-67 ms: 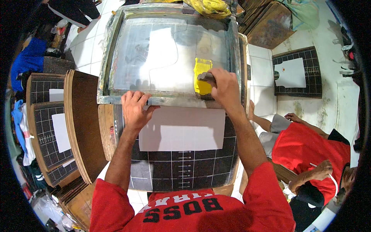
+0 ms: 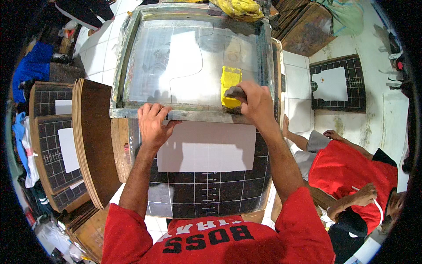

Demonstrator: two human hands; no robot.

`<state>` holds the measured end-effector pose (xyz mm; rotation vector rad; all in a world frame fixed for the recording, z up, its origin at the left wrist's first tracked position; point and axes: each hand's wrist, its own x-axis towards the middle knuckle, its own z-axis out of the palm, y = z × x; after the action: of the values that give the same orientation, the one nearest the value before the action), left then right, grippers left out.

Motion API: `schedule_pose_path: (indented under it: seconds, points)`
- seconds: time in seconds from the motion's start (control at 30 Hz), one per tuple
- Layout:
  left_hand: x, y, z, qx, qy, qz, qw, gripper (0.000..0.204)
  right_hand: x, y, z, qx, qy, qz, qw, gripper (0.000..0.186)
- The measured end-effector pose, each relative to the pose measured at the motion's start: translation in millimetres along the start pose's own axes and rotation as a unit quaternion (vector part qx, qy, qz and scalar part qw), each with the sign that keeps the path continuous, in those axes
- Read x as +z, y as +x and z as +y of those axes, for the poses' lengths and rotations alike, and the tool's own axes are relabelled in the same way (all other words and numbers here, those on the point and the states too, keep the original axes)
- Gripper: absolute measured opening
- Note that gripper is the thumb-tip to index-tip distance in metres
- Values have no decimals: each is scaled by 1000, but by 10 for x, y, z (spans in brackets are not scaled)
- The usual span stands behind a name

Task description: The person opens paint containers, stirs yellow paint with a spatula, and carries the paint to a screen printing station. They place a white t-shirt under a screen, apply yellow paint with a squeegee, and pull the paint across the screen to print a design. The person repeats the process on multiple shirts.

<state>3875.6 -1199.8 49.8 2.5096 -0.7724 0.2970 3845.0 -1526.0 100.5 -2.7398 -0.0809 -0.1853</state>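
Note:
In front of me lies a screen printing frame [image 2: 193, 115] with a pale, translucent mesh [image 2: 149, 83] that has a curved outline on it. My left hand [image 2: 154, 125] grips its near rail, fingers over the top and thumb on the near side. Near the mesh's right corner my right hand [image 2: 257, 103] is closed around a dark squeegee [image 2: 235, 92]. Beneath the squeegee spreads a thick patch of yellow ink [image 2: 231, 75]. A white sheet [image 2: 206, 149] reaches out from under the frame on a black gridded board [image 2: 180, 189].
Brown boards [image 2: 94, 141] stand stacked at the left, beside gridded boards with white pieces. On the right floor is another gridded board [image 2: 358, 101] bearing a white cut piece [image 2: 330, 83]. A person in a red shirt [image 2: 338, 169] sits at the right. Yellow-stained plastic [image 2: 239, 8] lies behind the frame.
My right hand and the squeegee have shifted slightly toward me over the yellow ink. My left hand stays on the frame's rail.

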Motion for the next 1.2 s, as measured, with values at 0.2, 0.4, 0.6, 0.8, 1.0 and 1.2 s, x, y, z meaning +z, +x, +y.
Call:
schedule_pose_path:
  seconds: [0.2,0.4,0.6,0.8,1.0,1.2]
  points:
    - [-2,11,-3,-4,0,-3,1000,48,94,235,265,-21,6,-18,1000,35]
    - [-10,2,-3,-9,0,-5,1000,48,274,944,701,-24,-21,28,999,34]
    - [-8,3,-23,-3,-3,2,1000,50,209,321,241,4,11,13,1000,39]
    - [-28,19,-4,-3,-10,1,1000,49,104,-590,-334,-1,17,11,1000,44]
    - [-687,402,258,30,30,4,999,50,-354,-431,-587,-24,-24,117,992,44]
    - [-1598,1178,510,85,86,119,985,62,-1331,513,-560,-133,-100,336,927,41]
